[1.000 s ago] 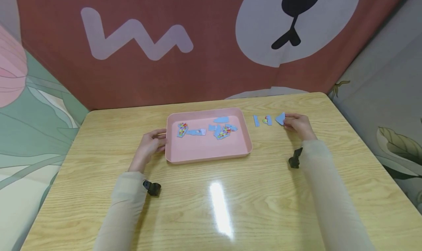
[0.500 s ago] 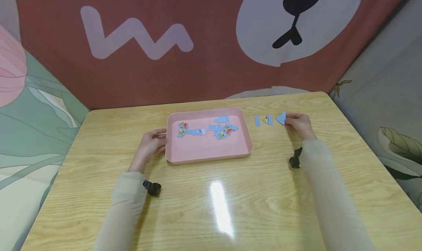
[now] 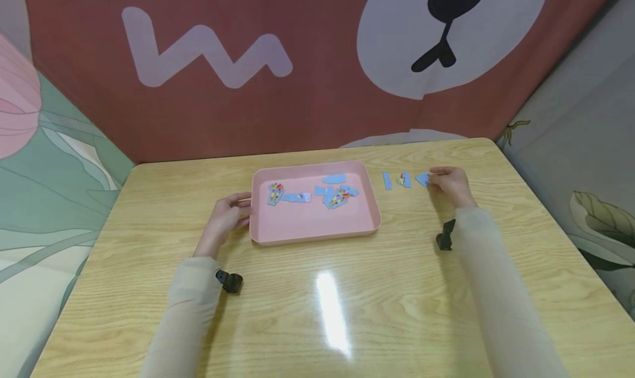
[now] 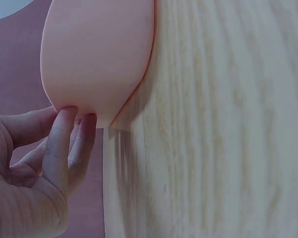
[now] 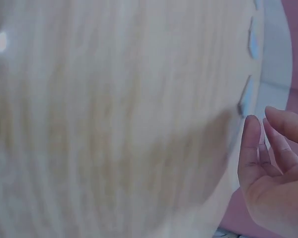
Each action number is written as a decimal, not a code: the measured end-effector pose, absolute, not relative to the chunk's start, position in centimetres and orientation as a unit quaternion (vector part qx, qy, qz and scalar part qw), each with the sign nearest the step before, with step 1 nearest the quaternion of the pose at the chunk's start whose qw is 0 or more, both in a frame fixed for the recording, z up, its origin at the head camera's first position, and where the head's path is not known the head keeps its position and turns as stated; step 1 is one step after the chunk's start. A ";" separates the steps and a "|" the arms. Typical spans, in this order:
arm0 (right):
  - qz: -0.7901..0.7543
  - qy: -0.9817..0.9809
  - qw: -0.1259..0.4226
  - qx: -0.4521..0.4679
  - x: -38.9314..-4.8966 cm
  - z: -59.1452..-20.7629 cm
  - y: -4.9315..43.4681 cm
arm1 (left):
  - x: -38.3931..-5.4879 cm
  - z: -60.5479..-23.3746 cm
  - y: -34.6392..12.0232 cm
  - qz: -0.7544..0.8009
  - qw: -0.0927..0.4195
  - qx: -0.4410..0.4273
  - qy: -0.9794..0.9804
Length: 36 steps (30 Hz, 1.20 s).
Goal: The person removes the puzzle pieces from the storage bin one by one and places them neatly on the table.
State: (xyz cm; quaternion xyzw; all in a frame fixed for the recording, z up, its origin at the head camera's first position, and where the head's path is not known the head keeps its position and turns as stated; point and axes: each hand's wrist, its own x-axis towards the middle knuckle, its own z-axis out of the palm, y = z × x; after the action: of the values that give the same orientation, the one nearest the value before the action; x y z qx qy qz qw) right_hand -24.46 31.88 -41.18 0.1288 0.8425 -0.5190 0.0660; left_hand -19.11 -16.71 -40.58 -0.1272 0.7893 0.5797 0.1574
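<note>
Across the wooden table [image 3: 278,306], the pink tray [image 3: 283,223] sits flat, well within easy reach of both arms. And here's the left hand [image 3: 224,215], gripping its short wall by the rim, probably to stop it sliding! Over on the other side, the right hand [image 3: 451,186] has thumb and finger apart, nothing visibly pinched, the tips right beside a blue triangular piece [image 3: 421,179] on the tabletop. Next along, a patterned piece [image 3: 407,179], then a narrow blue strip [image 3: 387,181], spaced apart, perhaps so each shows separately.
</note>
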 end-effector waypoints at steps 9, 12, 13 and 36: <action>-0.492 0.861 0.100 0.083 -25.6 -39.1 28.2 | -19.0 -40.4 -16.7 0.582 0.156 -0.124 0.789; -0.503 0.856 0.111 0.054 -26.0 -38.5 26.4 | -19.3 -40.8 -17.0 0.583 0.159 -0.128 0.787; -0.506 0.854 0.114 0.046 -26.1 -38.4 25.7 | -19.3 -40.8 -16.9 0.583 0.160 -0.129 0.786; -0.426 0.887 0.157 -0.085 -25.7 -38.7 15.6 | -19.1 -40.6 -16.8 0.574 0.159 -0.131 0.793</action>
State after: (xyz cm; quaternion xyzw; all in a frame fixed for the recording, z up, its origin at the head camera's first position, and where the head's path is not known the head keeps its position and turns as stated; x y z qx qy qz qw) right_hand -25.69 15.65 -38.74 -0.0848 0.8871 -0.4257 0.1571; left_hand -19.14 -16.76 -40.59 -0.1310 0.7927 0.5736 0.1592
